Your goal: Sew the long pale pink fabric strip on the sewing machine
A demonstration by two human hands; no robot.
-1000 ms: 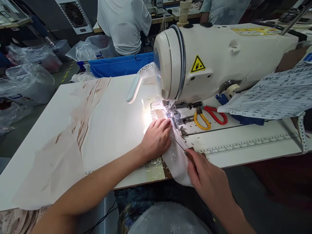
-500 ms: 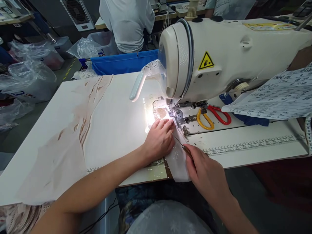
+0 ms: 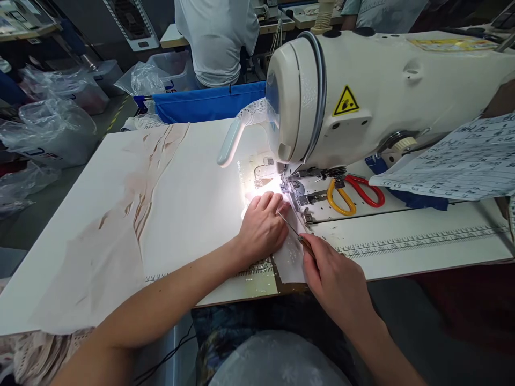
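Observation:
My left hand (image 3: 263, 224) presses a white fabric piece (image 3: 290, 262) to the table close to the lit needle area of a sewing machine (image 3: 386, 96). Its fingers are bent and held together on the cloth. In my right hand (image 3: 336, 273) is an awl (image 3: 302, 240) with a brown handle, gripped in closed fingers. The awl's thin metal point reaches the edge of my left hand, over the fabric. The fabric's near end lies by the table's front edge. Glare and my fingers hide the cloth under the presser foot.
Scissors (image 3: 369, 193) with red and yellow handles lie beneath the machine arm. Thin pale fabric pieces (image 3: 100, 268) spread over the table's left side. A written sheet (image 3: 450, 161) hangs at the right. Behind are a blue cloth (image 3: 209, 104), plastic-wrapped bins and a seated person (image 3: 219, 43).
The white fabric has moved forward toward the needle, its near end drawing back from the table edge. The awl point has shifted slightly along my left hand. The view has moved a little.

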